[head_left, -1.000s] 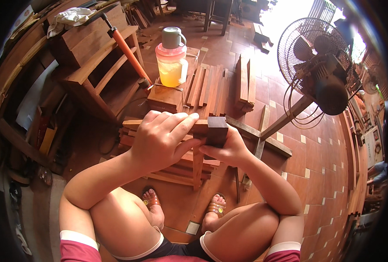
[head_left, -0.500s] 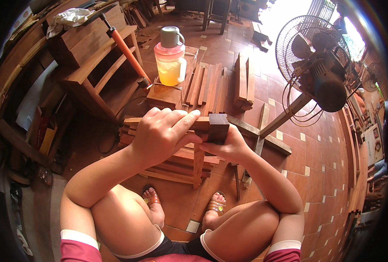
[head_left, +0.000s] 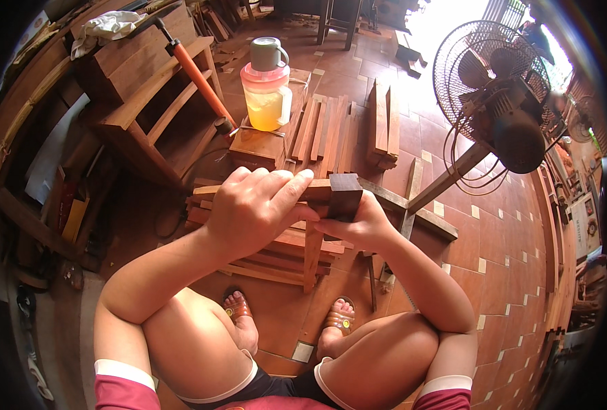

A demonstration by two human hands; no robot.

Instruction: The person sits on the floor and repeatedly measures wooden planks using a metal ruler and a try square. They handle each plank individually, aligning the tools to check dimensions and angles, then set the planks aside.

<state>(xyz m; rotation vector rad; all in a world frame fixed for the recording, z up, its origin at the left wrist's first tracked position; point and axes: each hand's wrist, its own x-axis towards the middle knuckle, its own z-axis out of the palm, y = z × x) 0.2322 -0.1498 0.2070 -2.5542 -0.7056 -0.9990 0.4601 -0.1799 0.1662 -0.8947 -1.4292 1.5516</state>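
My left hand (head_left: 252,208) is closed around a reddish-brown strip of wood (head_left: 322,186), thumb and index finger pointing to the right along it. At the strip's right end is a dark, square-faced block (head_left: 345,190), gripped from below and the right by my right hand (head_left: 365,224). The fingers behind the block are hidden. Another wooden piece (head_left: 311,256) slopes down under my hands; whether it joins the held strip I cannot tell. Below lies a stack of cut wooden strips (head_left: 276,268), partly covered by my left hand.
A jug of yellow liquid (head_left: 266,102) with a grey cup on top stands on a wooden box (head_left: 257,149). More strips (head_left: 324,133) lie beyond. To the right is a fan (head_left: 498,96) on a wooden cross base (head_left: 434,224). An orange hand pump (head_left: 201,82) leans against a wooden frame (head_left: 136,109).
The dark block and my right hand have shifted slightly to the right and up. My left hand keeps nearly the same place and hold.
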